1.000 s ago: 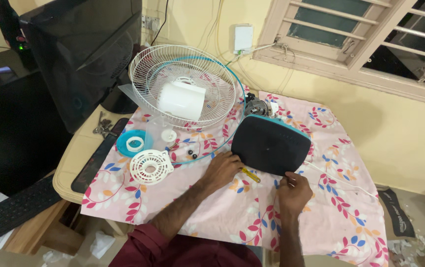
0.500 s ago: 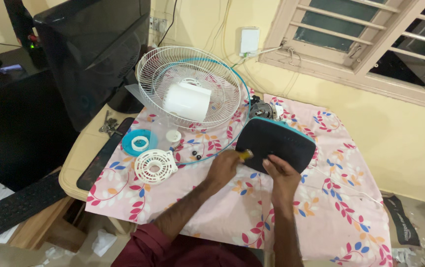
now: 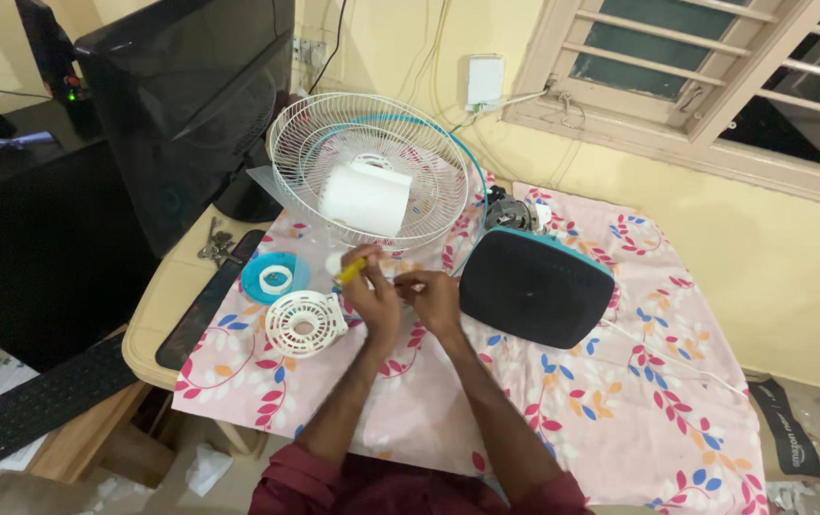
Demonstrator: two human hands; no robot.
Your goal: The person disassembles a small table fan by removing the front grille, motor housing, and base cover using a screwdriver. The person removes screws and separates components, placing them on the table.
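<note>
My left hand (image 3: 372, 298) is closed around a yellow-handled screwdriver (image 3: 351, 270), held just above the flowered pink cloth (image 3: 563, 401). Fingers curled, my right hand (image 3: 435, 298) touches the left one; whether it holds anything is hidden. Both hands hover in front of the white wire fan guard (image 3: 372, 157), which holds a white cylindrical motor cover (image 3: 364, 198). To the right of my hands lies the dark fan base with a teal rim (image 3: 536, 286), and the fan motor (image 3: 510, 214) is behind it.
A white vented round plate (image 3: 303, 322) and a teal cap with a white ring (image 3: 275, 277) lie left of my hands. Further left are keys (image 3: 215, 250), a black bar (image 3: 202, 303), a dark monitor (image 3: 191, 105) and a keyboard (image 3: 33, 410). A white cord (image 3: 677, 360) crosses the cloth at right.
Both hands left the dark fan base and moved left toward the fan guard. My left hand picked up the screwdriver and carried it along. The right hand joined the left.
</note>
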